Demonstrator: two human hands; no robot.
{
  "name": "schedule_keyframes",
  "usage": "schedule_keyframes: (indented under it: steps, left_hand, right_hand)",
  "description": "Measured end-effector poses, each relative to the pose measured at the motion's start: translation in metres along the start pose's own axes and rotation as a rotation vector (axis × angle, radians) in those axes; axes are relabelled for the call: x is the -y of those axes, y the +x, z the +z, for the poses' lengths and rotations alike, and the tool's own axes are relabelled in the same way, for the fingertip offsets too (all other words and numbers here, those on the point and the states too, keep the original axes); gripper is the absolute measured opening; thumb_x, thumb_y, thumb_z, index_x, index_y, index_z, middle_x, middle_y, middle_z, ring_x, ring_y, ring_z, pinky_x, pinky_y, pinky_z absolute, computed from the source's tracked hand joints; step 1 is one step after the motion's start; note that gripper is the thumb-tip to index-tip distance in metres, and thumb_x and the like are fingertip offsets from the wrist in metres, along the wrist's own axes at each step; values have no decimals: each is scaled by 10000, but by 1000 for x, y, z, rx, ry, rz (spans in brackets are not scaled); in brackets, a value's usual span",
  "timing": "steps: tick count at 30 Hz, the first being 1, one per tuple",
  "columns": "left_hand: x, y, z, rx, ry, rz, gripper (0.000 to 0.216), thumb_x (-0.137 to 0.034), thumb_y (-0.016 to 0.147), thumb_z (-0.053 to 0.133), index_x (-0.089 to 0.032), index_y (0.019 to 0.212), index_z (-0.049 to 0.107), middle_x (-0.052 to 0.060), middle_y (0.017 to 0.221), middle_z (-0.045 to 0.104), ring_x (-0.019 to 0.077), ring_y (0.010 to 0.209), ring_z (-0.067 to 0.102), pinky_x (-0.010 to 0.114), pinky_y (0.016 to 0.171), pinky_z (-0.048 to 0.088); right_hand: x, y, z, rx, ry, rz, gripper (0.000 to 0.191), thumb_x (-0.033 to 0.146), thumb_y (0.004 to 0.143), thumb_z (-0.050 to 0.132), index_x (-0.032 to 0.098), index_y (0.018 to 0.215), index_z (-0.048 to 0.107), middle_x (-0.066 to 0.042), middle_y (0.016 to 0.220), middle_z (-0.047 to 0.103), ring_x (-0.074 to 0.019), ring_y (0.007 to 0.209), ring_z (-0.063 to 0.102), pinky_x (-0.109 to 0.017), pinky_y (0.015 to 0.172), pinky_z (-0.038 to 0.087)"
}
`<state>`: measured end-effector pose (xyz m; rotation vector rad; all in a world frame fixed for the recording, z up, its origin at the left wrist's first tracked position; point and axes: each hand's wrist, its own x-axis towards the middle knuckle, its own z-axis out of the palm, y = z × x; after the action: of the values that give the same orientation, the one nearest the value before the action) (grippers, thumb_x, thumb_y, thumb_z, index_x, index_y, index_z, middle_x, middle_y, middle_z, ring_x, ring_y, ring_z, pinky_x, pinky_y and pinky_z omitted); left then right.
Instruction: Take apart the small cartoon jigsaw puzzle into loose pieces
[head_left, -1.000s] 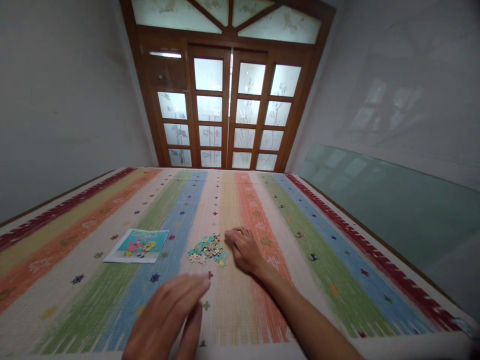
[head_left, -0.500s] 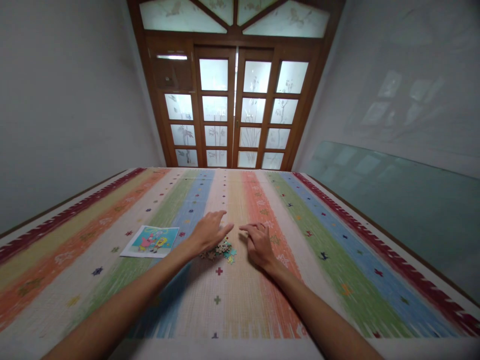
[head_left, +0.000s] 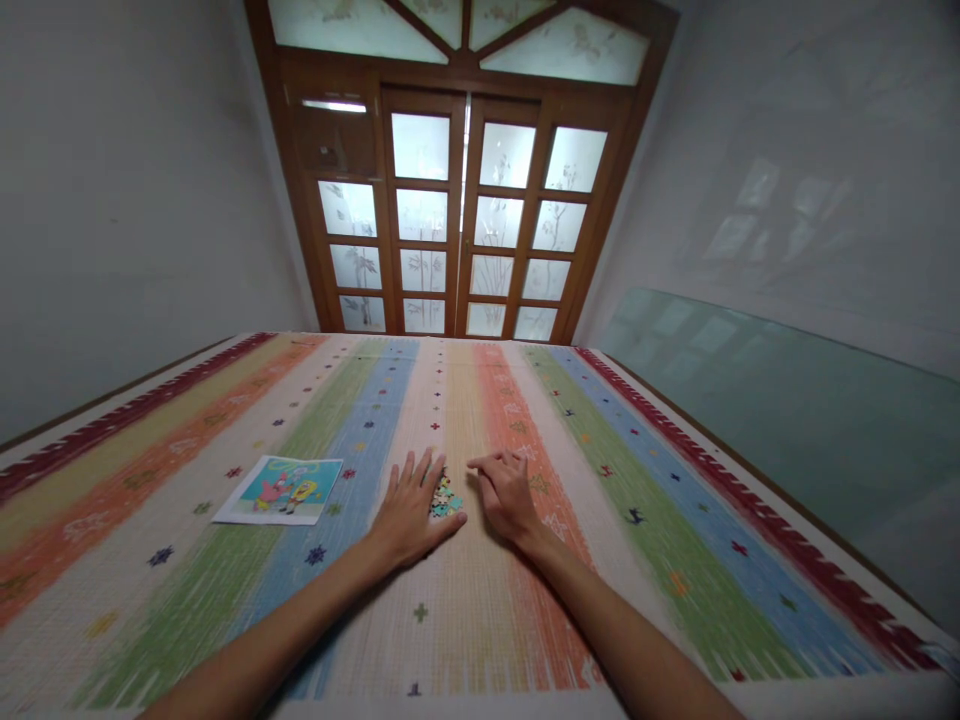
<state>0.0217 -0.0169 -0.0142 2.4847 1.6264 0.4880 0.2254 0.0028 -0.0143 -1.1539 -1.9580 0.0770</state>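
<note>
A small heap of jigsaw pieces (head_left: pixel 445 496) lies on a striped, many-coloured cloth (head_left: pixel 637 470). My left hand (head_left: pixel 409 510) rests flat on the heap's left part, fingers spread, and hides most of the pieces. My right hand (head_left: pixel 506 492) lies on the cloth just right of the heap, fingers curled, its fingertips beside the pieces. Neither hand grips anything I can see. To the left lies a cartoon picture card (head_left: pixel 280 489), apart from both hands.
The striped cloth covers the whole surface to its edges. A wooden double door with frosted panes (head_left: pixel 461 225) stands at the far end. A pale green glass panel (head_left: pixel 787 410) leans along the right wall. Grey walls close both sides.
My left hand came from the near edge up to the heap and now lies flat on it. My right hand stayed beside the pieces.
</note>
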Motion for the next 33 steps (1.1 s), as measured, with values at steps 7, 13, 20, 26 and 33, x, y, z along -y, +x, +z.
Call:
schedule_keyframes:
  steps: [7, 13, 20, 26, 33]
  left_hand:
    - [12, 18, 1, -25, 16, 203, 468, -427, 1040, 486, -201, 1438, 583, 142, 1557, 509, 332, 1477, 417, 574, 1227, 293]
    - [35, 35, -5, -46, 24, 190, 443, -406, 1052, 436, -209, 1412, 603, 122, 1540, 533, 296, 1448, 464, 503, 1225, 331]
    - [73, 60, -12, -49, 60, 78, 489, -399, 1028, 384, -182, 1410, 599, 126, 1544, 530, 294, 1448, 465, 495, 1222, 336]
    - [87, 69, -20, -45, 75, -9, 543, -378, 1039, 320, -124, 1483, 501, 157, 1539, 527, 288, 1455, 454, 474, 1225, 323]
    - [60, 62, -17, -117, 106, -58, 672, -543, 1037, 385, -151, 1582, 357, 163, 1686, 278, 365, 1577, 176, 649, 1251, 79]
  right_hand:
    - [0, 0, -1, 33, -16, -44, 226, 96, 950, 544, 205, 966, 742, -48, 858, 740, -230, 872, 586, -408, 921, 304]
    - [0, 0, -1, 34, -8, -68, 214, 101, 941, 549, 202, 945, 738, -47, 850, 740, -226, 867, 592, -404, 905, 306]
    - [1, 0, -1, 60, 5, -57, 208, 134, 953, 546, 198, 934, 744, -46, 831, 732, -222, 854, 580, -417, 921, 307]
    - [1, 0, -2, 69, 27, -51, 190, 130, 947, 563, 201, 923, 737, -45, 839, 741, -227, 871, 590, -416, 927, 315]
    - [0, 0, -1, 60, -5, -60, 193, 96, 933, 559, 209, 938, 716, -43, 934, 749, -231, 929, 595, -404, 921, 324]
